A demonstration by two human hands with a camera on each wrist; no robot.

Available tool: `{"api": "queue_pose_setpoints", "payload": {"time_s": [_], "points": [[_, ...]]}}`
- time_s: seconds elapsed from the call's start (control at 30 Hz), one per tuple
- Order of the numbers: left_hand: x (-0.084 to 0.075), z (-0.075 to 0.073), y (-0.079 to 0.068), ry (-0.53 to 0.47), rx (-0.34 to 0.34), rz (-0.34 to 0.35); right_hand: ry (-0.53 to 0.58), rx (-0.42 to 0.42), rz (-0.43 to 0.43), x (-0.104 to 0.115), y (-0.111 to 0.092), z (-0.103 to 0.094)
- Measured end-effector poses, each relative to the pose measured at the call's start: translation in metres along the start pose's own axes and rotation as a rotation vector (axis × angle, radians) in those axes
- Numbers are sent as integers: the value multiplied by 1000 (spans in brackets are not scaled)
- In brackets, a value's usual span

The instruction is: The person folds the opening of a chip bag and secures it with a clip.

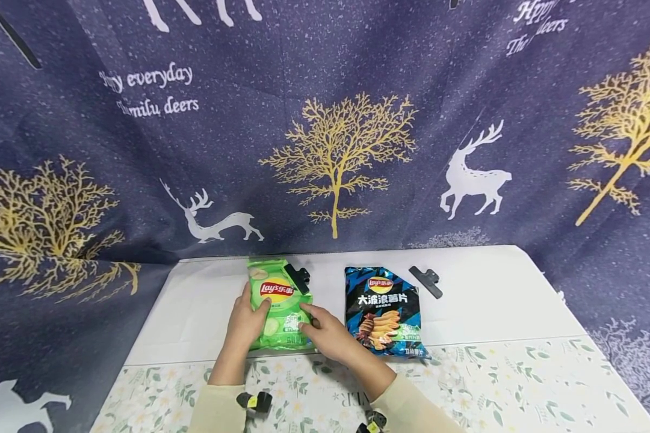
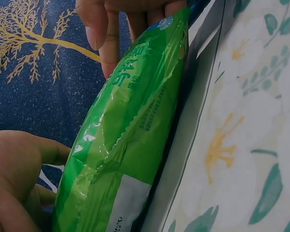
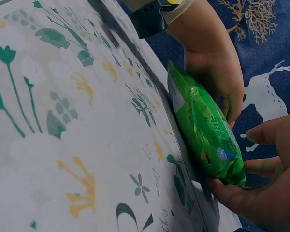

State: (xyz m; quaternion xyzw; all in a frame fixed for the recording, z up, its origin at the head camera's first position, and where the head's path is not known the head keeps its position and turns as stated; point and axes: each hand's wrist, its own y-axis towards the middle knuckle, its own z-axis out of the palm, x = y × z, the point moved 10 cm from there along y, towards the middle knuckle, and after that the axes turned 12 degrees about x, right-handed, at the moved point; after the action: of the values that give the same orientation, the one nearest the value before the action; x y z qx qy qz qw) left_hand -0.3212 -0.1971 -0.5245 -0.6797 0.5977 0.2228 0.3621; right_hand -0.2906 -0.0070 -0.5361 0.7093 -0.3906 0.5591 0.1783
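Note:
A green Lay's potato chip bag [image 1: 276, 305] lies face up on the white part of the table. My left hand [image 1: 245, 322] holds its left side, with the thumb over the front. At the lower right edge my right hand [image 1: 329, 334] grips the bag with thumb and fingers. A black clip [image 1: 298, 279] lies along the slanted top right corner of this bag. In the left wrist view the bag [image 2: 125, 106] shows its bottom seam between both hands. The right wrist view shows fingertips at the corner of the bag [image 3: 205, 123]; some fingers are hidden behind it.
To the right lies a blue and black Lay's chip bag [image 1: 381, 313], its top right corner slanted. A second black clip [image 1: 427, 282] lies beside that corner. A floral cloth [image 1: 493, 379] covers the table's near part. A dark blue curtain [image 1: 281, 198] hangs behind the table.

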Motion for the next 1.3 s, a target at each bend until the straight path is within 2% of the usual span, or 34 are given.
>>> {"api": "queue_pose_setpoints", "payload": {"time_s": [0.67,0.93,1.07,1.3], "points": [[4,1,1,-12,21,-16,-13,-16,0,-2,-1,-2],[6,-5,0,-7,24,-48,-77,-66,-13,1,-1,-8],[3,-5,-2,-7,21,-39,-135,-114,-6,4,-3,-13],[-6,-11,-7,10,-33,-3,-157,-170,-25,10,-7,-19]]}}
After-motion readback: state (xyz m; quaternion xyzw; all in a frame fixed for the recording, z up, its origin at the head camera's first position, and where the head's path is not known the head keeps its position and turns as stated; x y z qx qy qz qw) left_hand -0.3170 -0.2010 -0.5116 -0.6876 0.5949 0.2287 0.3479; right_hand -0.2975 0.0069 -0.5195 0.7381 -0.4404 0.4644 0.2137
